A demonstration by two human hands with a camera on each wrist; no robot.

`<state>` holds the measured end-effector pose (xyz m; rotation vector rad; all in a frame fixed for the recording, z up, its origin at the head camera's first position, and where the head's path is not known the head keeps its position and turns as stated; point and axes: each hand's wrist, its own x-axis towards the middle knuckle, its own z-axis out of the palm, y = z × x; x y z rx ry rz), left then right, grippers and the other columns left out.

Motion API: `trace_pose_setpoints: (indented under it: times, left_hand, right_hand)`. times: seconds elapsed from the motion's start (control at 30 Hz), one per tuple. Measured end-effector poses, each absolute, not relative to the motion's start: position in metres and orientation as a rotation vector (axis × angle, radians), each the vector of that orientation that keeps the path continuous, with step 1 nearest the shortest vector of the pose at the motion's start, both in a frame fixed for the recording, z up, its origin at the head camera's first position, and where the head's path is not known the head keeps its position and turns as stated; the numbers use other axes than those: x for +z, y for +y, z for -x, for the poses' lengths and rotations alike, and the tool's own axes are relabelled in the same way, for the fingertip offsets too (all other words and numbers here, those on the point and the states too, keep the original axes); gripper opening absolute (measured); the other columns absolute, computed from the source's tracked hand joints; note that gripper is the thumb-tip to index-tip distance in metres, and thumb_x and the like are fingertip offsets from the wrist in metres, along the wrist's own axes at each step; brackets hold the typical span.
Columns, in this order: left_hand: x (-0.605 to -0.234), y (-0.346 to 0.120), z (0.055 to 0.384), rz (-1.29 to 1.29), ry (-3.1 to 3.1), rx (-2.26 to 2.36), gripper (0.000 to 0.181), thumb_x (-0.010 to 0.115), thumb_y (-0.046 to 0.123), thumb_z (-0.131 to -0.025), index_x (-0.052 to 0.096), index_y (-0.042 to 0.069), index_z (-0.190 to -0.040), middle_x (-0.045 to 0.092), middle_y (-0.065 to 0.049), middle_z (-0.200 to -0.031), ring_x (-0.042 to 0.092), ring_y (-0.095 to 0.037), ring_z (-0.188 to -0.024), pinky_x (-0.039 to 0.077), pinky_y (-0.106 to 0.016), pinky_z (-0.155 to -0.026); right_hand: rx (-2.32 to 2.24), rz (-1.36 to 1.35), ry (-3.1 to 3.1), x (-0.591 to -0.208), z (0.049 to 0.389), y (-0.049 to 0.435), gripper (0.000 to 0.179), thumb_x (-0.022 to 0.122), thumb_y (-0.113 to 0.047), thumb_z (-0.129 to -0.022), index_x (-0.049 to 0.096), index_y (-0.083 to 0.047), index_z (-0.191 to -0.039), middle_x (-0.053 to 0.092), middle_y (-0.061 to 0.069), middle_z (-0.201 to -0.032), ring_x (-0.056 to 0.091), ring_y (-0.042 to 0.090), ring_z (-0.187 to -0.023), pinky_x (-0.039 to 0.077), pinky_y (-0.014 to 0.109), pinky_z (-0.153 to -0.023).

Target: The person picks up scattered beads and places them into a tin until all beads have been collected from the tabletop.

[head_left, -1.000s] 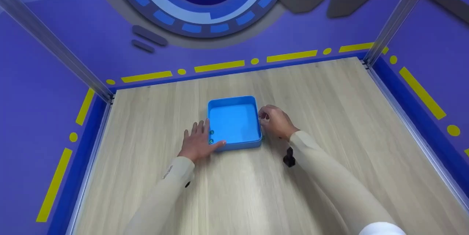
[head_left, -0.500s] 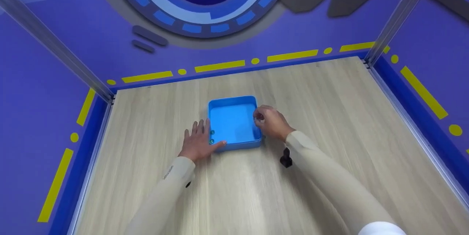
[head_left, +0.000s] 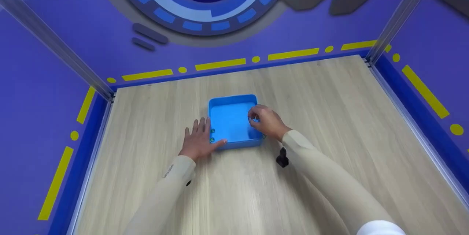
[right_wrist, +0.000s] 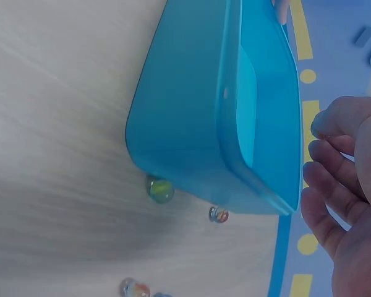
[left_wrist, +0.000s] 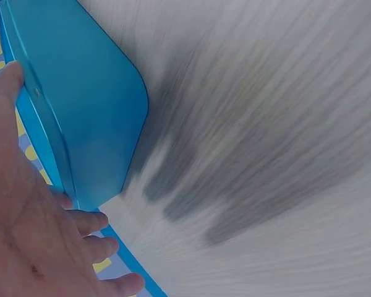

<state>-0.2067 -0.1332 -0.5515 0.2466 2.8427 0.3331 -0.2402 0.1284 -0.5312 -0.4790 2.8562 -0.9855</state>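
A square blue box [head_left: 232, 121] sits on the table, its open side up. Two small green marbles [head_left: 213, 130] lie inside by its left wall. My left hand [head_left: 198, 141] rests against the box's left side, fingers spread and thumb over the front rim. Above the right part of the box is my right hand [head_left: 269, 121], thumb and forefinger pinched together. A tiny glassy thing, apparently a marble and mostly hidden, is between those fingertips. In the right wrist view, a yellow-green marble [right_wrist: 161, 190] and an orange-streaked marble [right_wrist: 219, 214] lie outside, close to the box.
More marbles [right_wrist: 136, 289] show at the bottom edge of the right wrist view, on the pale wooden table [head_left: 234, 198]. Purple panels [head_left: 205, 52] with yellow marks wall in the back and sides. A black piece [head_left: 282, 158] hangs under the right wrist.
My right hand has moved left, from beside the box's right wall to over its inside, fingertips still pinched. The left hand and box have stayed put.
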Motion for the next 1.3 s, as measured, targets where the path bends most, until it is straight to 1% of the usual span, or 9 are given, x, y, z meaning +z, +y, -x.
trace_pose_setpoints:
  times: [0.1,0.43,0.67,0.8,0.9,1.1,1.3]
  left_hand:
    - [-0.551,-0.133,0.206,-0.26,2.847,0.346,0.108,0.046,0.079,-0.081,0.008,0.011,-0.157,0.013,-0.014,-0.163,0.008,-0.037,-0.151,0.01,-0.063,-0.117]
    - [-0.551,-0.132,0.207,-0.241,2.831,0.334,0.109,0.045,0.08,-0.08,0.006,0.013,-0.157,0.01,-0.013,-0.164,0.005,-0.036,-0.152,0.008,-0.062,-0.118]
    - [-0.552,-0.132,0.208,-0.242,2.835,0.322,0.11,0.045,0.081,-0.08,0.006,0.012,-0.157,0.011,-0.013,-0.164,0.006,-0.036,-0.151,0.009,-0.063,-0.118]
    - [-0.552,-0.133,0.207,-0.24,2.83,0.318,0.109,0.045,0.08,-0.08,0.006,0.013,-0.157,0.01,-0.013,-0.164,0.006,-0.036,-0.151,0.009,-0.062,-0.118]
    - [-0.552,-0.133,0.208,-0.236,2.827,0.308,0.109,0.044,0.08,-0.081,0.005,0.013,-0.157,0.01,-0.013,-0.164,0.005,-0.035,-0.152,0.009,-0.062,-0.118]
    - [-0.551,-0.132,0.209,-0.233,2.827,0.304,0.108,0.045,0.08,-0.081,0.008,0.012,-0.157,0.012,-0.013,-0.163,0.007,-0.036,-0.151,0.01,-0.062,-0.118]
    - [-0.551,-0.132,0.208,-0.228,2.824,0.321,0.108,0.046,0.079,-0.081,0.008,0.012,-0.157,0.012,-0.013,-0.163,0.007,-0.036,-0.151,0.009,-0.062,-0.118]
  right_hand:
    - [-0.984,0.508,2.859,-0.532,0.24,0.126,0.01,0.065,-0.016,-0.09,0.067,-0.012,-0.099,0.064,0.004,-0.097,0.059,0.018,-0.089,0.054,0.031,-0.081]
    - [-0.995,0.554,2.859,-0.533,0.24,0.119,0.008,0.065,-0.014,-0.089,0.067,-0.011,-0.096,0.065,0.004,-0.095,0.059,0.016,-0.087,0.054,0.032,-0.079]
    - [-1.001,0.477,2.811,-0.535,0.241,0.115,0.012,0.065,-0.017,-0.091,0.067,-0.012,-0.102,0.065,0.004,-0.098,0.06,0.018,-0.091,0.055,0.032,-0.083]
    - [-0.997,0.466,2.799,-0.537,0.241,0.112,0.013,0.065,-0.017,-0.091,0.067,-0.012,-0.103,0.064,0.003,-0.099,0.06,0.017,-0.091,0.055,0.032,-0.084]
    - [-0.993,0.504,2.813,-0.539,0.242,0.11,0.012,0.065,-0.017,-0.091,0.067,-0.012,-0.101,0.064,0.003,-0.097,0.059,0.016,-0.088,0.055,0.031,-0.082]
    - [-0.991,0.595,2.845,-0.541,0.243,0.107,0.007,0.065,-0.014,-0.09,0.068,-0.01,-0.096,0.065,0.006,-0.092,0.059,0.018,-0.085,0.053,0.032,-0.078]
    - [-0.992,0.615,2.846,-0.543,0.244,0.103,0.008,0.066,-0.014,-0.09,0.068,-0.01,-0.096,0.065,0.006,-0.093,0.061,0.02,-0.086,0.054,0.032,-0.079]
